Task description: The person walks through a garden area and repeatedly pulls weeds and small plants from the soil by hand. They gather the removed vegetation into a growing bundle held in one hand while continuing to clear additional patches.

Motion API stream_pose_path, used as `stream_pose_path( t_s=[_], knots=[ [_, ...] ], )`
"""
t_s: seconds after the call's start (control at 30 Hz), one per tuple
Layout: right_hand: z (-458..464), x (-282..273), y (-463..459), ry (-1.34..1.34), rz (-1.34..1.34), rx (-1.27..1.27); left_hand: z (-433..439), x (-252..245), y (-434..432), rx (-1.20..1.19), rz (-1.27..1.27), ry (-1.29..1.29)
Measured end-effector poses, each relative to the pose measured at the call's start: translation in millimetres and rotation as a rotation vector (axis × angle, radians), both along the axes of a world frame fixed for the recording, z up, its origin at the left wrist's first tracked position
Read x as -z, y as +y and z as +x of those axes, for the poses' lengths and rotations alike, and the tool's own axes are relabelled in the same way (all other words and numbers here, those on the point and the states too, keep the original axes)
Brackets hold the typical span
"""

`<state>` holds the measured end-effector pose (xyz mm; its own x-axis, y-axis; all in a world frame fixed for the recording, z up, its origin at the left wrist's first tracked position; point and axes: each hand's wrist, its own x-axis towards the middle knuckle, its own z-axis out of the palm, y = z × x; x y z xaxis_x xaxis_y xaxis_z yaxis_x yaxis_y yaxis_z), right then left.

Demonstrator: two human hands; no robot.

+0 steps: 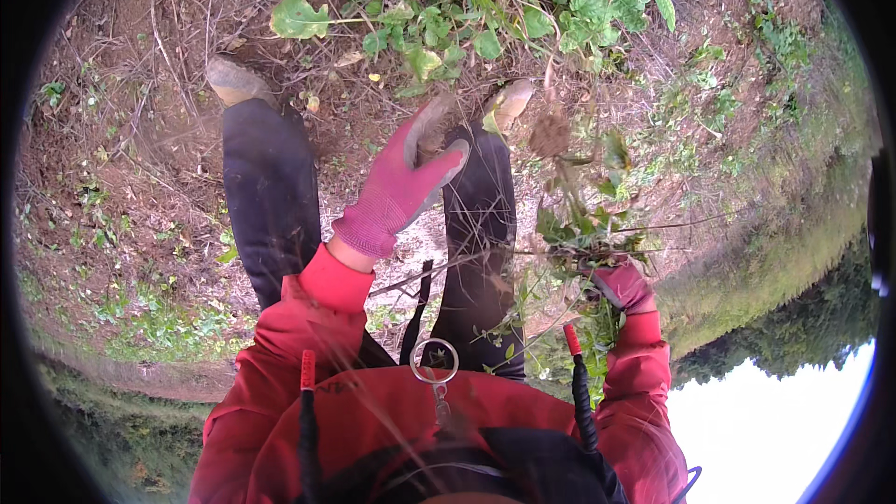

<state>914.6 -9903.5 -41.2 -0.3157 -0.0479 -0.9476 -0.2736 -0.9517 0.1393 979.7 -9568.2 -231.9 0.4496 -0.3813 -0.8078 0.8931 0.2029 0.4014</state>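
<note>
My left hand [409, 171], in a pink knitted glove with grey coated fingers, reaches over the ground between my legs. Its thumb and fingers are apart, and nothing plain shows between them. At the right, my right hand [621, 285], in a similar glove, is closed around a bundle of uprooted weeds [577, 231] with green leaves and dry stems. Some stems hang down beside my right sleeve, and others stretch across my dark trousers. A brown clump [550, 134], blurred, shows at the upper end of the bundle.
Leafy green plants [595, 7] grow just beyond my shoes [238, 80]. Dry stalks and small weeds cover the brown soil [105, 175] on both sides. A metal ring [434, 361] and cords hang from my red top. Trees and sky show at the lower right.
</note>
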Motion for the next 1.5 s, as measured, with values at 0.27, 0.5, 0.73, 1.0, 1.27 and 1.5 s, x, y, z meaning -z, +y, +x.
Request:
stream_pose_path(
  t_s=[0.27, 0.5, 0.73, 1.0, 1.27, 1.5],
  knots=[
    [-17.7, 20.9, 42.4, -0.242, 0.427, -0.058, 1.1, -12.8, -6.1, 0.721, 0.109, -0.295],
    [-24.7, 11.7, 32.2, -0.278, 0.088, 0.351, -6.0, -2.1, -14.3, -0.056, -0.097, 0.137],
    [-18.8, -27.7, -36.4, -0.351, -0.049, -0.091, -0.5, 7.6, -10.7, -0.119, 0.038, 0.232],
    [4.1, -206.2, -277.2, -1.354, -1.289, 0.889, 14.2, 30.4, 26.6, -0.079, -0.008, 0.053],
    [68.5, -17.0, -270.3, -1.413, -0.81, 0.956, -13.7, 8.5, -40.7, 0.037, 0.047, 0.035],
    [247.6, 123.6, 125.7, -1.354, 0.044, 0.434, 7.1, -12.9, -11.5, 0.79, 0.023, -0.062]
  ],
)
